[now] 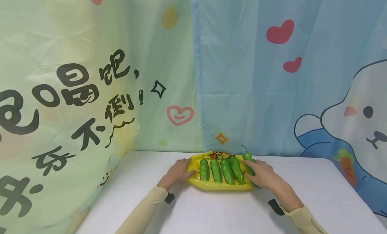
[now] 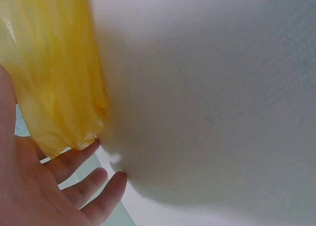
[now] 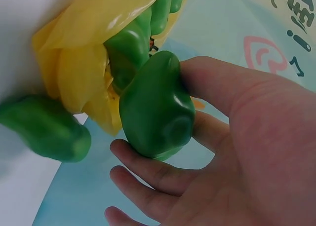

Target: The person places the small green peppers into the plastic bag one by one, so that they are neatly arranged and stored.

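Observation:
A yellow plastic bag (image 1: 208, 186) lies on the table, with several green peppers (image 1: 216, 171) side by side in its hollow. My left hand (image 1: 179, 171) holds the bag's left end, thumb over the near rim and fingers round the outside. In the left wrist view the crinkled yellow end (image 2: 64, 88) hangs between thumb and fingers. At the bag's right end my right hand (image 1: 261, 173) grips a green pepper (image 3: 158, 105) between thumb and fingers. Another loose pepper (image 3: 47, 130) rests on the table beside the bag.
The white table (image 1: 211, 214) ends at the back against a patterned curtain (image 1: 229, 76) with hearts and a cartoon animal. Dark bands (image 1: 275, 207) sit at both wrists, below light sleeves.

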`<state>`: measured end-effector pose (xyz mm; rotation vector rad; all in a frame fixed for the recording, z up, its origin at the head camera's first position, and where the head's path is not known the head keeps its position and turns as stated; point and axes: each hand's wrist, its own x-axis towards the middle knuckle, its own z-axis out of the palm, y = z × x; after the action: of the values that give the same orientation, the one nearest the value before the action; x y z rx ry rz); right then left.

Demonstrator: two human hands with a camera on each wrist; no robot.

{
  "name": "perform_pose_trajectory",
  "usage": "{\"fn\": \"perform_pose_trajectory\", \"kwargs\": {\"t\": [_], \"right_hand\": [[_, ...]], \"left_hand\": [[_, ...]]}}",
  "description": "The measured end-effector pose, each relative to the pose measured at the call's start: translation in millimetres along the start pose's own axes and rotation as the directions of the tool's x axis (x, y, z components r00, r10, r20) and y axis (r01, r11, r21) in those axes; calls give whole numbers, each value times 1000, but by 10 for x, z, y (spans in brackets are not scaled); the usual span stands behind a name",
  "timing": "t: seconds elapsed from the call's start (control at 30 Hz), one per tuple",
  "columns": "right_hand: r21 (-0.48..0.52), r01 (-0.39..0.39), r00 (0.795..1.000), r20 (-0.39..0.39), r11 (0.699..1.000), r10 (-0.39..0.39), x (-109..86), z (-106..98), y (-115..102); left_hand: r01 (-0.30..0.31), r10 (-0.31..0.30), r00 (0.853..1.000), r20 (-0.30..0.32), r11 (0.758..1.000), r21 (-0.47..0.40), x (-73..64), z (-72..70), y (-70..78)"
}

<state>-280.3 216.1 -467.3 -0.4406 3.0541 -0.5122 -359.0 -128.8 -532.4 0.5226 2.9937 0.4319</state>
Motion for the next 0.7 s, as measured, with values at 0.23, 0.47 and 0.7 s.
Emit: {"fn": "perform_pose_trajectory", "kwargs": {"t": [0.23,0.47,0.7], "right_hand": [[4,21,1000,1,1000,-21,34,-12,-107],[7,52,999,3,999,-52,82,-4,-215],[-19,77,997,-17,997,-77,137,65,-336]], "left_hand": [[11,-11,1000,6,1000,-3,-9,-9,7],[9,-9,1000,5,1000,3,-3,-15,3],[7,-7,1000,7,1000,6,-6,-8,-2]]}}
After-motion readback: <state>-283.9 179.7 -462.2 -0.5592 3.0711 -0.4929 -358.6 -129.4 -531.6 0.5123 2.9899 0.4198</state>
